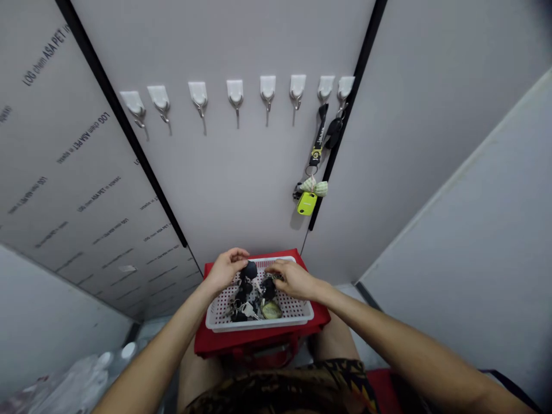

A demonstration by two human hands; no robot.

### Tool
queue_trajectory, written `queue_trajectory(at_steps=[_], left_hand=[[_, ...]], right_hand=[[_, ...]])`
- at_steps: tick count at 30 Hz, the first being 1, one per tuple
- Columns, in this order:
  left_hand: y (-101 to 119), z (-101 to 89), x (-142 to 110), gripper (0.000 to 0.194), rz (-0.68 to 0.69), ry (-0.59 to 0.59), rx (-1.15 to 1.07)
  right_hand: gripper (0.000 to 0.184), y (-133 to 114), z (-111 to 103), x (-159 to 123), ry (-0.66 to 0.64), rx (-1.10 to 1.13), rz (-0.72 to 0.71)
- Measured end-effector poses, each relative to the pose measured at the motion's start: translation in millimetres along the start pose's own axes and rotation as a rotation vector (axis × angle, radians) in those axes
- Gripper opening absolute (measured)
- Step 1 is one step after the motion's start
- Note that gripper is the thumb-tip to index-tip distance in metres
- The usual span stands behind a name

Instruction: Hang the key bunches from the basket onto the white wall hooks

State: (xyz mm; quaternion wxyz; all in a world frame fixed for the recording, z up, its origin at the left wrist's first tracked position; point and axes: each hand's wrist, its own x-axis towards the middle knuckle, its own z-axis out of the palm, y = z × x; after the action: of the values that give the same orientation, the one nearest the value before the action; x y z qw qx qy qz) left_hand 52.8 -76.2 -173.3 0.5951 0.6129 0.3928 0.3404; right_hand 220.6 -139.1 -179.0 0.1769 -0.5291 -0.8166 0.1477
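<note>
A white perforated plastic basket (pixel 297 313) holds several keys and key fobs. My left hand (pixel 225 270) is at its back left, thumb and fingers closed on a dark rounded key fob (pixel 250 269). At the right side, my right hand (pixel 295 280) reaches in with curled fingers over a dark bunch of keys (pixel 268 288); what lies between its fingertips is hidden. Nearer the front rim are a silver key (pixel 249 310) and a greenish oval pendant (pixel 271 310).
The basket stands on a red bag (pixel 224 341) above my legs. A row of white adhesive hooks (pixel 235 92) runs along the wall panel. From the two rightmost hang a black strap with a yellow-green fob (pixel 307 203) and a black key fob (pixel 334 131). Bottles (pixel 128 351) stand lower left.
</note>
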Motion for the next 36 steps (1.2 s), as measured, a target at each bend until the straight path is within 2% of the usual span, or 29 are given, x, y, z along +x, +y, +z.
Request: queue_trajectory(at_steps=[3, 7, 10, 14, 18, 21, 25, 29, 33, 36], left_hand=[[14.0, 3.9, -2.2, 0.015, 0.004, 0.023, -0.131], [23.6, 9.2, -4.0, 0.019, 0.008, 0.033, -0.276], [28.5, 11.9, -4.7, 0.023, -0.003, -0.027, -0.397], [34.0, 16.6, -4.2, 0.024, -0.01, -0.068, -0.533], [38.3, 23.4, -5.0, 0.023, -0.017, -0.07, -0.578], [42.8, 28.4, -4.0, 0.029, 0.034, -0.089, -0.403], [63.2, 33.9, 9.2, 0.023, 0.117, -0.042, -0.191], [114.2, 39.4, 27.4, 0.015, 0.24, 0.008, -0.17], [171.2, 45.9, 38.8, 0.02, 0.34, 0.063, -0.211], [197.6, 50.1, 46.4, 0.024, 0.35, 0.099, -0.22]], right_hand=[[0.027, -14.2, -4.5, 5.6, 0.158, 0.157, -0.005], [0.03, -25.2, -7.1, 13.7, 0.292, 0.352, 0.045], [0.033, -28.2, -9.8, 18.4, 0.341, 0.393, 0.029], [0.013, -33.7, -16.8, 22.8, 0.345, 0.435, 0.06], [0.013, -36.8, -30.2, 24.3, 0.377, 0.317, 0.047], [0.013, -33.1, -46.2, 25.0, 0.446, 0.183, 0.002], [0.014, -27.4, -83.2, 29.9, 0.54, 0.051, -0.07], [0.015, -31.1, -139.3, 41.0, 0.685, -0.02, -0.11], [0.016, -36.5, -194.5, 58.4, 0.83, 0.116, -0.045], [0.015, -36.0, -224.6, 75.6, 0.951, 0.296, 0.026]])
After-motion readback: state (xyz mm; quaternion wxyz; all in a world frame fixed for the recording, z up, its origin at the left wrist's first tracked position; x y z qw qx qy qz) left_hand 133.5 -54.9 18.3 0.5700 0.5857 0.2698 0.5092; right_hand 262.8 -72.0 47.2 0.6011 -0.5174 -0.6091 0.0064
